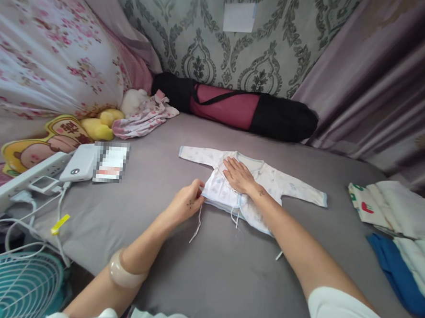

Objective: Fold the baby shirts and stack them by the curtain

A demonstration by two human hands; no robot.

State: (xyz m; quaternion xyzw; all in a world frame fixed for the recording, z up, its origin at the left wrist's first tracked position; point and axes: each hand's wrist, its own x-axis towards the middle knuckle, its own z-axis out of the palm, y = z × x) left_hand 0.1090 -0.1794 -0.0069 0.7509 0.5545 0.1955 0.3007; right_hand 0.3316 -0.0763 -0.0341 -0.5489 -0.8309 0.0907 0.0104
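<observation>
A small white baby shirt (268, 191) with pale blue trim and a faint blue print lies spread on the grey bed sheet (234, 270), both sleeves stretched out to the sides. Thin white ties hang from its lower edge. My right hand (238, 175) rests flat on the chest of the shirt, fingers stretched. At the lower left corner, my left hand (190, 196) pinches the hem between thumb and fingers.
Folded clothes (393, 208) lie at the right. A long black and maroon bag (226, 104) lies along the wall. On the left are plush toys (101, 123), a power strip (34, 181), a white power bank (80, 163) and a teal fan (18, 281).
</observation>
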